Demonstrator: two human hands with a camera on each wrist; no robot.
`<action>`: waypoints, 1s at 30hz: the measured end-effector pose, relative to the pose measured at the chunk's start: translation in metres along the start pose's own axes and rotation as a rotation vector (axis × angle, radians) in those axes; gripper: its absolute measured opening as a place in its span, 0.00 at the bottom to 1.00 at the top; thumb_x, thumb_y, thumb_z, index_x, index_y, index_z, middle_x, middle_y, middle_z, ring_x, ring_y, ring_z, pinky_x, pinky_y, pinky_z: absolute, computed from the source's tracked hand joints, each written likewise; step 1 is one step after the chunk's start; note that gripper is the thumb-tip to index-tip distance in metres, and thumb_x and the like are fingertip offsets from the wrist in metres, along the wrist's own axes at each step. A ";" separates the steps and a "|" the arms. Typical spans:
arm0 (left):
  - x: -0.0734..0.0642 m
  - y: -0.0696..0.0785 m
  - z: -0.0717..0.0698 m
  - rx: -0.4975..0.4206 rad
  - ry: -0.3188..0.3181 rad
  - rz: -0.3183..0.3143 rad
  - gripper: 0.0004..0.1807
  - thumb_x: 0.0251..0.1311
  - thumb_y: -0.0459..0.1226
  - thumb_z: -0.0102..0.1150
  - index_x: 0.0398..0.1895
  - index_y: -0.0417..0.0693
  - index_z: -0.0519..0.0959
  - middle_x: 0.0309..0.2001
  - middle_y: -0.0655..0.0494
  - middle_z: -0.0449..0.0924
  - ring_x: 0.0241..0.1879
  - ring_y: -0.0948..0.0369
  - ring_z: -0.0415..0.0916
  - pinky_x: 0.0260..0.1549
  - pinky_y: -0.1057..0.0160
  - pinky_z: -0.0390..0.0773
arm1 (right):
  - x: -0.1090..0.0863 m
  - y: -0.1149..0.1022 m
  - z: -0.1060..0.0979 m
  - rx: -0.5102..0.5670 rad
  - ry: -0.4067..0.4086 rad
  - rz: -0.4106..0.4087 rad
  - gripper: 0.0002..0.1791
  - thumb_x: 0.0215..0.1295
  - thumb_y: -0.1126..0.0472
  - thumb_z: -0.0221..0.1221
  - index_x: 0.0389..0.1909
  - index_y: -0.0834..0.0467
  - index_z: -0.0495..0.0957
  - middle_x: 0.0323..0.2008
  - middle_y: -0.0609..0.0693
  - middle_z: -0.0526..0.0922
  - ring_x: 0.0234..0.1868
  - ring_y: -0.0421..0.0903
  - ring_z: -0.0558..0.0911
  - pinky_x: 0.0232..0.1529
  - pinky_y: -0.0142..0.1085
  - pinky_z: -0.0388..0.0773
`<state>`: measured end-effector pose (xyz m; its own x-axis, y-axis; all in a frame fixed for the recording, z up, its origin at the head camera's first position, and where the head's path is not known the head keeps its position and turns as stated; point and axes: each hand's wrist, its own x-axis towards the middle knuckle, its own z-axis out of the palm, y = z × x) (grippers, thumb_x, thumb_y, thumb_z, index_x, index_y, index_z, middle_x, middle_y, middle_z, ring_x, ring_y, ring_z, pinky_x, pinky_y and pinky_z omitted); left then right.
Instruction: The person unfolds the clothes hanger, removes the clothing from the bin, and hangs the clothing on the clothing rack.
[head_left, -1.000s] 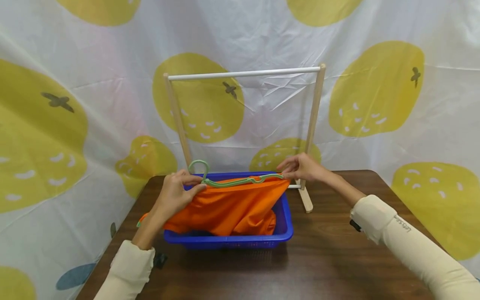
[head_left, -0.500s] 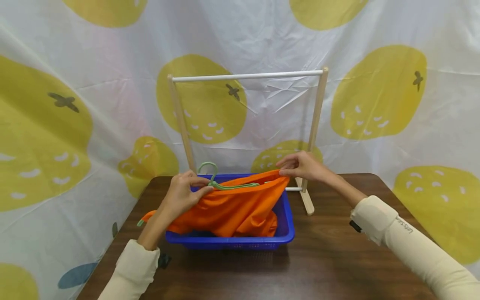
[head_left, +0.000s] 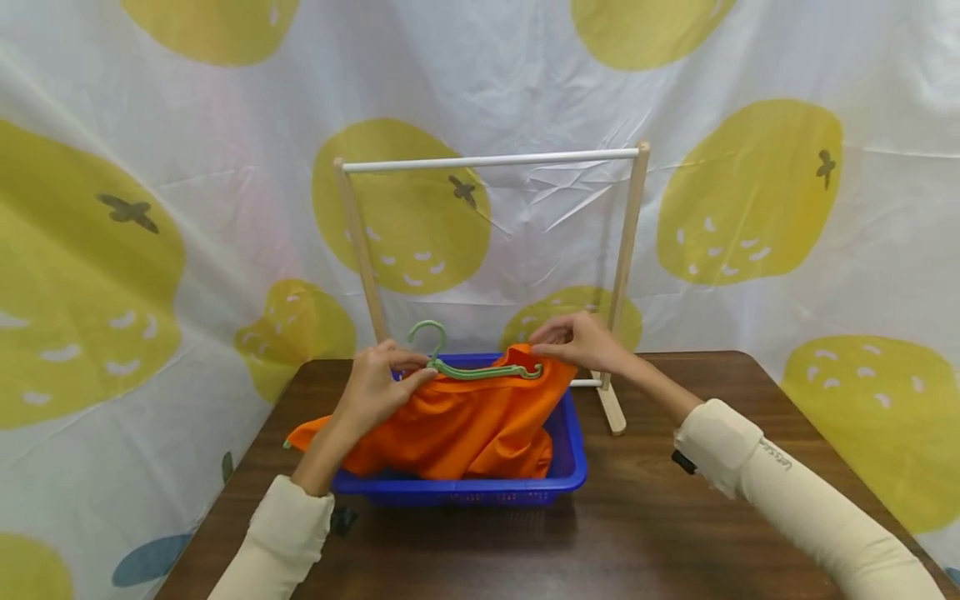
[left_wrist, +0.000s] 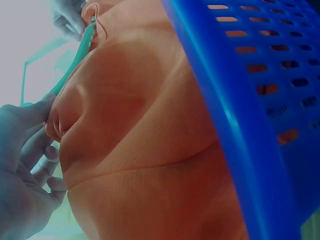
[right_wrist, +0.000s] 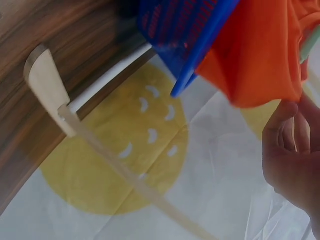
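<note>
My left hand (head_left: 378, 387) pinches a green clothes hanger (head_left: 480, 372) near the base of its hook, together with the edge of an orange garment (head_left: 465, 429). The hanger's right arm lies along the garment's opening, its notched end showing outside the cloth. With thumb and fingers my right hand (head_left: 585, 340) pinches the garment's upper right edge, close to that end. In the right wrist view the cloth (right_wrist: 265, 60) hangs from the right hand's fingertips. The garment's lower part lies in a blue plastic basket (head_left: 465, 486); its left part drapes over the basket's left side, past my left wrist.
Behind the basket stands a wooden rack with a white top rail (head_left: 487, 161) and a wooden foot (head_left: 611, 408) to the right. All this is on a dark brown table (head_left: 675, 475). A curtain with yellow fruit prints (head_left: 750, 192) hangs behind.
The hanger's right end was at the garment's right corner, then partly inside the cloth, and now shows in front of it. Both hands have come slightly closer together.
</note>
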<state>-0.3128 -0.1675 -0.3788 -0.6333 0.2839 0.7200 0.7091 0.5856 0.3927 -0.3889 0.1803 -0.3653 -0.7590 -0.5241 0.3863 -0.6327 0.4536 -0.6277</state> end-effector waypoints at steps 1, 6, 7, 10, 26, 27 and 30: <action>0.000 0.000 0.001 0.000 0.001 -0.003 0.10 0.49 0.34 0.82 0.34 0.40 0.92 0.28 0.53 0.82 0.30 0.56 0.83 0.29 0.59 0.81 | 0.001 -0.002 0.003 0.009 0.008 -0.005 0.09 0.63 0.63 0.73 0.43 0.60 0.90 0.35 0.52 0.91 0.32 0.46 0.88 0.28 0.30 0.78; 0.003 0.001 0.003 0.002 -0.006 -0.021 0.10 0.52 0.35 0.81 0.35 0.41 0.92 0.28 0.53 0.82 0.30 0.57 0.83 0.28 0.61 0.81 | 0.006 -0.010 0.014 0.043 0.024 0.002 0.07 0.63 0.62 0.73 0.41 0.59 0.91 0.32 0.50 0.91 0.26 0.43 0.86 0.24 0.31 0.78; 0.003 0.001 0.002 0.003 -0.007 -0.024 0.09 0.52 0.35 0.81 0.35 0.41 0.92 0.28 0.53 0.82 0.30 0.57 0.83 0.29 0.61 0.81 | 0.006 -0.011 0.014 0.054 0.024 0.007 0.07 0.64 0.62 0.73 0.41 0.59 0.91 0.33 0.49 0.91 0.27 0.43 0.86 0.24 0.31 0.79; 0.004 -0.001 -0.002 0.007 0.010 -0.025 0.09 0.53 0.35 0.81 0.36 0.42 0.92 0.29 0.53 0.84 0.31 0.58 0.83 0.30 0.61 0.82 | 0.006 -0.013 0.012 0.024 0.044 -0.023 0.08 0.65 0.61 0.72 0.43 0.58 0.90 0.34 0.49 0.91 0.31 0.43 0.87 0.29 0.32 0.81; 0.002 -0.010 -0.018 -0.024 0.080 -0.057 0.09 0.51 0.35 0.82 0.35 0.42 0.92 0.27 0.54 0.83 0.30 0.57 0.85 0.30 0.70 0.81 | -0.016 0.012 -0.004 -0.245 0.067 -0.275 0.14 0.64 0.59 0.73 0.50 0.55 0.90 0.42 0.46 0.91 0.45 0.46 0.89 0.49 0.47 0.85; 0.003 -0.010 -0.017 -0.028 0.082 -0.056 0.09 0.51 0.35 0.82 0.35 0.42 0.92 0.27 0.54 0.83 0.30 0.57 0.85 0.30 0.70 0.81 | -0.014 0.011 -0.003 -0.236 0.078 -0.294 0.12 0.63 0.61 0.73 0.48 0.55 0.91 0.41 0.46 0.91 0.44 0.46 0.89 0.51 0.48 0.84; 0.006 -0.008 -0.013 -0.044 0.072 -0.055 0.09 0.51 0.35 0.82 0.34 0.42 0.92 0.27 0.54 0.82 0.29 0.58 0.84 0.29 0.68 0.82 | -0.009 0.009 0.004 -0.201 0.099 -0.344 0.10 0.61 0.65 0.74 0.43 0.56 0.92 0.40 0.48 0.92 0.41 0.46 0.89 0.47 0.48 0.85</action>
<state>-0.3183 -0.1800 -0.3702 -0.6490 0.1954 0.7353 0.6876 0.5643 0.4570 -0.3872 0.1863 -0.3770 -0.5032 -0.6022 0.6198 -0.8619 0.4014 -0.3097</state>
